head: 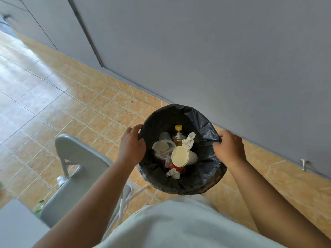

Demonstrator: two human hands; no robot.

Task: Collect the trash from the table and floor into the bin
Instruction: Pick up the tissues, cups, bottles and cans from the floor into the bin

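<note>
Black liner wraps the bin [180, 187], which both hands hold by its rim above the tiled floor [53, 108] — left hand [132, 145] and right hand [230, 149] each in a closed grip on opposite edges. Cups, a bottle and tissues lie inside; wall [215, 51] just behind, chair [75, 169] close at left.

Both your bare forearms reach forward and down from the lower edge of the view, angled toward each other. Your left hand [132, 145] is curled, thumb toward the right and fingers [133, 130] bent over at the top, knuckles facing you. Your right hand [230, 145] mirrors it at about the same height, well apart from the left, closed in a pinching fist with the back of the hand up.
</note>
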